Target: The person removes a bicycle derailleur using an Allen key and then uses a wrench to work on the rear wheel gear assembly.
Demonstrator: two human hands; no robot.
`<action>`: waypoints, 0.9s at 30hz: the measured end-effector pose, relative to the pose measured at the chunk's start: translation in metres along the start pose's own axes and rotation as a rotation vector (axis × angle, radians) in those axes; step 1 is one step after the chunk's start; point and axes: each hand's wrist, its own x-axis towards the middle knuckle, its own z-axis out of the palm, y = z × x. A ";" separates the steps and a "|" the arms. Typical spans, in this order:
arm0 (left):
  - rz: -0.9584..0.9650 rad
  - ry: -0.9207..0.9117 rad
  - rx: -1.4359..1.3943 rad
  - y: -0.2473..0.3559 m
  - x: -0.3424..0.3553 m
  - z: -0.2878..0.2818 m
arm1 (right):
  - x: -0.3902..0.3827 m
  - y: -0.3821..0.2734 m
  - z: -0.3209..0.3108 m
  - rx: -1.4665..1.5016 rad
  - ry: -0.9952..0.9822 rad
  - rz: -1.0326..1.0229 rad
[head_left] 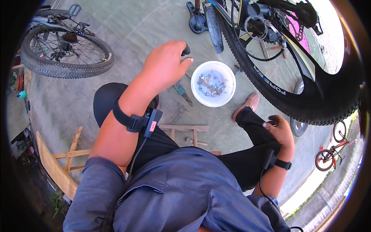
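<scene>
My left hand [166, 63] reaches out above the floor, to the left of a white bucket [232, 87]. Its thumb and a dark fingertip stand apart with nothing seen between them; the other fingers are hidden. Several metal wrenches [210, 86] and small parts lie inside the bucket. My right hand [281, 133] hovers by my right knee, fingers loosely bent, their tips dark, and I see nothing held. Beyond it on the right hangs a bicycle wheel with a black knobbly tyre [266, 87], part of a bicycle whose chain and derailleur [270, 33] show at the top.
Pliers with green handles [180, 89] and a hammer [179, 114] lie on the concrete floor. A black saddle [197, 23] is behind the bucket. Another bicycle wheel [67, 73] lies upper left. Wooden frames [58, 166] stand lower left, and a small red bicycle [330, 154] far right.
</scene>
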 end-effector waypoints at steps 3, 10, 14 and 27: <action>0.017 -0.020 -0.061 0.000 -0.011 -0.008 | 0.011 -0.046 0.035 -0.221 -0.246 -0.049; -0.104 -0.108 -0.175 -0.007 -0.023 -0.027 | 0.129 -0.048 0.169 -0.294 -0.349 -0.299; -0.171 -0.167 -0.178 -0.024 -0.032 -0.033 | 0.180 -0.038 0.226 -0.261 -0.275 -0.267; -0.375 -0.286 -0.222 -0.064 -0.027 -0.025 | 0.249 -0.021 0.271 -0.605 -0.257 -0.106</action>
